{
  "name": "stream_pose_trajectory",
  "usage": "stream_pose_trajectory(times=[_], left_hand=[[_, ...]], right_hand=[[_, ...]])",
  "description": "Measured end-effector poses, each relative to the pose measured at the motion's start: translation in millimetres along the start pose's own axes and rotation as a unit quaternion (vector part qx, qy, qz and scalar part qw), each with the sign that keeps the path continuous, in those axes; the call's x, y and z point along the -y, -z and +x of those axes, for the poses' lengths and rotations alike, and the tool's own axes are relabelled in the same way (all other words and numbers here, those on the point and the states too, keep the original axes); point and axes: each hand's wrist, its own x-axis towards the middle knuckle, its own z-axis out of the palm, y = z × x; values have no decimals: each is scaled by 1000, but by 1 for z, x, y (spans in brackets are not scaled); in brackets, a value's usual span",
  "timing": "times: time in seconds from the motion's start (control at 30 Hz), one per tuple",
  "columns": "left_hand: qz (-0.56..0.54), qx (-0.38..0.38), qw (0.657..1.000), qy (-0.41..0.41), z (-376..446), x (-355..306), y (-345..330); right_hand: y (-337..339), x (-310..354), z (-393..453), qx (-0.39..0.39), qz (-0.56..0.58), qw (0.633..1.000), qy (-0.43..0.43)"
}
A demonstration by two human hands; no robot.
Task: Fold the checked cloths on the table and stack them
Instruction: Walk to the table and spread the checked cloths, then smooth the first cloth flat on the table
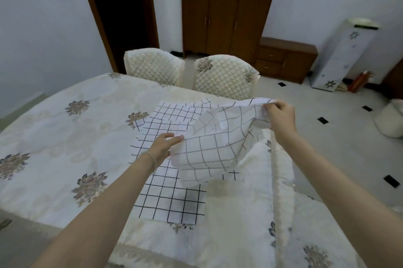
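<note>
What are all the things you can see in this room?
Lifted checked cloth: one, white with grey lines, held up over the table.
Flat checked cloths: several overlapping, exact count unclear, white with black lines, on the table.
Table: one, cream flowered cover, nearest.
Chairs: two, cream quilted covers, behind the table.
Tall cupboard: one, brown wood, back wall.
Low drawer unit: one, brown, right of the cupboard.
Doorway: one, dark, back left.
Left hand: one, grip on the lifted cloth's left edge.
Right hand: one, pinching its top corner.
</note>
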Motion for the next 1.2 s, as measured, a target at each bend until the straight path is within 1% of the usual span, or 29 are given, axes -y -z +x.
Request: stream_pose_trajectory(times=[0.03, 0.07, 0.13, 0.17, 0.2, 0.27, 0.33, 0.4, 0.47, 0.5, 0.53, 0.57, 0.6, 0.67, 0.73, 0.8, 0.87, 0.93, 1.0, 1.07, 1.13, 1.2], left_hand=[[4, 5, 1000, 22, 4, 0, -2], [-8, 24, 998, 62, 5, -1, -4], [-56, 99, 983, 143, 4, -1, -7], [-60, 141, 975, 159, 2, -2, -10], [-41, 166, 972, 159, 2, -1, -11], [-2, 169, 977, 133, 4, -5, -13], [15, 171, 980, 100, 1, -18, -9], [13, 176, 982, 74, -2, -33, -1], [-10, 175, 983, 59, -4, -49, 4], [-25, 162, 985, 52, 1, -57, 8], [-17, 144, 989, 36, 3, -65, 9], [-7, 143, 989, 27, 3, -74, 9], [26, 138, 990, 23, 6, -81, 9], [105, 138, 984, 24, 15, -87, 6], [175, 126, 976, 43, 29, -86, 3], [207, 89, 974, 40, 48, -71, 3], [209, 30, 976, 50, 70, -48, 5], [227, -9, 971, 74, 93, -17, 8], [262, -25, 960, 94, 113, 13, 12], [308, -26, 947, 92, 134, 38, 16], [358, -40, 930, 73, 148, 57, 16], [375, -59, 924, 43, 163, 72, 15]], right_hand=[[2, 0, -2, 10, 6, 1000, -10], [3, -2, -2, 20, 16, 999, -25], [6, -7, -1, 27, 19, 998, -51], [8, -10, 1, 24, 8, 998, -59], [10, -15, 5, 21, -6, 998, -61], [16, -17, 11, 23, -51, 997, -60], [24, -13, 14, 52, -118, 991, -45], [30, -5, 16, 84, -196, 976, -38], [33, 5, 25, 101, -272, 954, -76], [34, 10, 33, 112, -288, 945, -109], [34, 17, 40, 128, -299, 933, -151], [33, 24, 46, 148, -307, 922, -185], [31, 27, 51, 166, -329, 907, -203], [25, 25, 59, 189, -396, 874, -208], [17, 3, 64, 186, -427, 860, -210], [6, -37, 69, 182, -410, 871, -199], [-6, -84, 73, 162, -397, 885, -182], [-15, -134, 73, 154, -415, 881, -165], [-23, -176, 68, 167, -429, 875, -154], [-28, -214, 64, 165, -418, 881, -149], [-33, -244, 60, 149, -410, 891, -125], [-38, -265, 57, 122, -412, 899, -85]])
